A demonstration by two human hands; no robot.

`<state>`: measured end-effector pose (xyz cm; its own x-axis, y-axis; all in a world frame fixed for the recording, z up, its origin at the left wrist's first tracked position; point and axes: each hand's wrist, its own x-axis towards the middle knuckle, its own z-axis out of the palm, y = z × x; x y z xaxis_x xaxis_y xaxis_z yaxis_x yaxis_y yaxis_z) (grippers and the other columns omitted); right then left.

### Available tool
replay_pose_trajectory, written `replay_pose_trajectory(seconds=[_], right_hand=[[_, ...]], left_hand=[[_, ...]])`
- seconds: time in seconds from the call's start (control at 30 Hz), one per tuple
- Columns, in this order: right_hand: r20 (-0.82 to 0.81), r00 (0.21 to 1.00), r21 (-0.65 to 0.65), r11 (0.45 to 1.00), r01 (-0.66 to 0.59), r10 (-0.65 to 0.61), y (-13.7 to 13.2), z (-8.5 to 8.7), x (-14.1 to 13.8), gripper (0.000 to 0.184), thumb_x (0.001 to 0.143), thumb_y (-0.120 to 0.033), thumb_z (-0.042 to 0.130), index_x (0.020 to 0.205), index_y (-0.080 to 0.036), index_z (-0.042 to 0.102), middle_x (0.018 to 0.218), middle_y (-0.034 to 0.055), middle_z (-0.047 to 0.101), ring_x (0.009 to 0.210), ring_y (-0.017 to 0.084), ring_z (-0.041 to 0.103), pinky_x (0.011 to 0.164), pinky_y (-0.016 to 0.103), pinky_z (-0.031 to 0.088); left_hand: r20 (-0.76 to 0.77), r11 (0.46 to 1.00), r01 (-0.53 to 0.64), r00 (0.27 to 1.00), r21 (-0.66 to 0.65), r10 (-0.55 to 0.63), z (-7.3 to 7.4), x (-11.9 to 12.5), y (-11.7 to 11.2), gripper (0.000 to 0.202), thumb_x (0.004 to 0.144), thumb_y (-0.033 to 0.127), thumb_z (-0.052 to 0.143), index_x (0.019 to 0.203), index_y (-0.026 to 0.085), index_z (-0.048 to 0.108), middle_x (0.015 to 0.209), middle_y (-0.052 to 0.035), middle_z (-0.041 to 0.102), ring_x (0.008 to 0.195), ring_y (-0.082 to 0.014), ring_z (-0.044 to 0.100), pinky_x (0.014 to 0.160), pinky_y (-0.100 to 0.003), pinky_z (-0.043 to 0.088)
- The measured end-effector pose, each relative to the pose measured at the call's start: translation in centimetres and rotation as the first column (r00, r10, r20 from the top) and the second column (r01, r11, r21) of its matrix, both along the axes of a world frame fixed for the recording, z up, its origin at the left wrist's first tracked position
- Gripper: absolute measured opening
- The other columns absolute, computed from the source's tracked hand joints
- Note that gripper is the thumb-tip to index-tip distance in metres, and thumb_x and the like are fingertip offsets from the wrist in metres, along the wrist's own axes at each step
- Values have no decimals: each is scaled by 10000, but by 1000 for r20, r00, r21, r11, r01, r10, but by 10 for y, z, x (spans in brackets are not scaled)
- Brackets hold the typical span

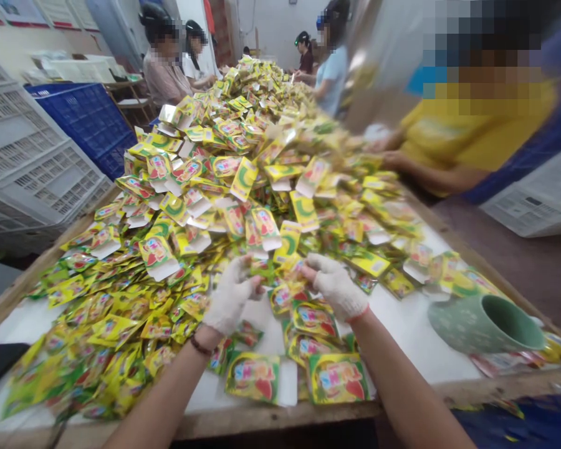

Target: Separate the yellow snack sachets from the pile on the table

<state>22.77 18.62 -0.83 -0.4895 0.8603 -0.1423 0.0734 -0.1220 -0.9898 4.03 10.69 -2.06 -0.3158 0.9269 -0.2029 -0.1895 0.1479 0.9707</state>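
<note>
A large heap of small yellow-green foil sachets (224, 187) with printed fruit designs and white tabs covers the table. My left hand (231, 296) and my right hand (336, 287) both wear white knit gloves. They reach into the near edge of the heap from either side, their fingertips pointing toward each other. Both sit among the sachets, but I cannot tell whether either hand grips one. Below them, two sachets (339, 378) (252, 376) lie flat and apart from the heap.
A green ceramic mug (486, 323) lies on its side on the white table top (402, 330), inside a wooden rim (280, 424). A co-worker in yellow (477, 131) has both hands at the heap. More people stand along it. White and blue plastic crates (28, 149) are stacked at left.
</note>
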Motion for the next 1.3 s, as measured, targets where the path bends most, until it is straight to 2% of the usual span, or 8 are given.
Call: replay_pose_trajectory(seconds=[0.17,0.3,0.43,0.67,0.8,1.1,1.2,1.3], right_hand=[[-48,992,12,993,-117,118,-10,-5,-11,282,733,-428,694,857,-176,664,797,35,664,724,173,589,608,273,481],[4,997,3,997,-83,83,-9,-8,-12,228,767,-404,649,776,-176,643,686,7,596,582,116,497,512,229,404],[-2,994,-52,992,-114,114,-12,-7,-12,263,752,-427,654,767,-169,605,646,-2,558,514,89,429,449,204,322],[14,986,-48,986,-163,164,-11,-3,-7,248,714,-385,667,669,-168,556,531,-53,430,452,65,337,418,191,259],[72,970,38,971,-234,231,-8,-6,-3,220,716,-369,674,707,-158,614,608,-18,528,533,100,443,485,213,366],[207,963,364,900,-238,171,-3,-8,1,125,792,-222,543,778,-176,659,760,10,634,735,162,558,670,259,467],[273,941,452,836,-310,201,-2,-10,3,117,737,-165,560,717,-189,673,703,-3,633,711,162,561,673,260,458],[316,937,473,831,-293,150,-4,-12,-1,95,724,-168,593,746,-197,680,714,-5,644,697,157,559,662,257,452]], left_hand=[[235,992,114,964,57,-124,5,22,-2,408,678,320,727,1006,215,506,932,-16,655,773,-159,641,671,-307,547],[39,977,182,982,115,-187,2,20,-3,252,662,236,740,839,179,571,825,9,656,740,-121,601,710,-249,517],[-57,982,180,983,64,-177,-5,16,-3,161,656,216,723,698,167,576,596,49,573,514,-76,480,491,-189,417],[116,918,389,911,79,-396,2,3,-6,253,682,322,735,839,141,654,773,-40,657,725,-157,609,673,-262,507],[192,910,414,896,-30,-401,4,1,-6,335,761,444,672,890,137,631,788,-48,652,646,-142,620,608,-274,533],[-162,957,270,945,-104,-284,2,7,-4,353,795,499,595,763,148,577,663,12,575,503,-94,555,476,-215,477],[-204,928,356,906,-112,-372,4,4,-5,363,802,499,586,745,141,597,648,6,577,517,-96,547,490,-214,458],[-169,865,498,848,-65,-502,5,4,-5,328,764,454,660,810,130,640,669,7,585,551,-88,528,519,-203,429]])
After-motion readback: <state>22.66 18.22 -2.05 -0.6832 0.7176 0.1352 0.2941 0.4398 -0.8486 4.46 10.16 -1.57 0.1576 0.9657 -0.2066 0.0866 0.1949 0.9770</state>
